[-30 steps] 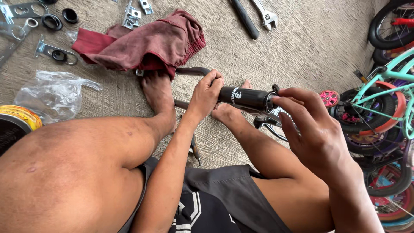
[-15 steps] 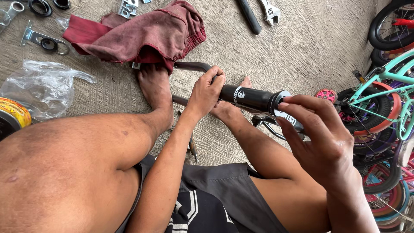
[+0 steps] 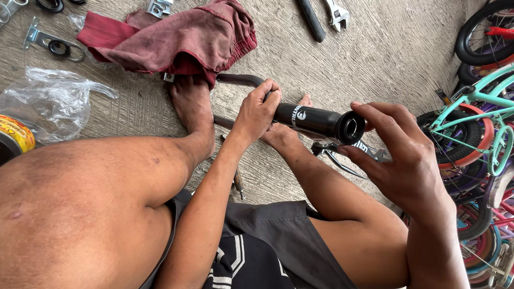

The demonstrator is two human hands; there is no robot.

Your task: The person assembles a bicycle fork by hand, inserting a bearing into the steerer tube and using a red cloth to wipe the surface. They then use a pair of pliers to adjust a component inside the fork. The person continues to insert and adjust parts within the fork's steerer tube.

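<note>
- my left hand (image 3: 258, 109) is wrapped around the black handlebar grip (image 3: 316, 122), fingers closed over its inner end where it meets the curved bar (image 3: 239, 80).
- my right hand (image 3: 399, 155) is half open at the grip's outer end: fingers arched over the round opening, thumb below it, nothing firmly clamped.
- compared with a second ago, the right hand has drawn a little off the end, so the hollow mouth of the grip now shows plainly; the left hand has kept its hold, and the bar has barely shifted.
- i judge the grip is seated on the bar and being checked or adjusted at its end.
- the grip hangs above the concrete floor (image 3: 385, 59), over my feet, with the red cloth (image 3: 176, 37) just beyond.
- hard to make out: the brake lever (image 3: 342, 152) beneath the grip is partly hidden by my right hand, and the bar's far end runs under the cloth.
- the bicycles (image 3: 482, 123) at right and the plastic bag (image 3: 48, 104) at left are cut off by the frame.
</note>
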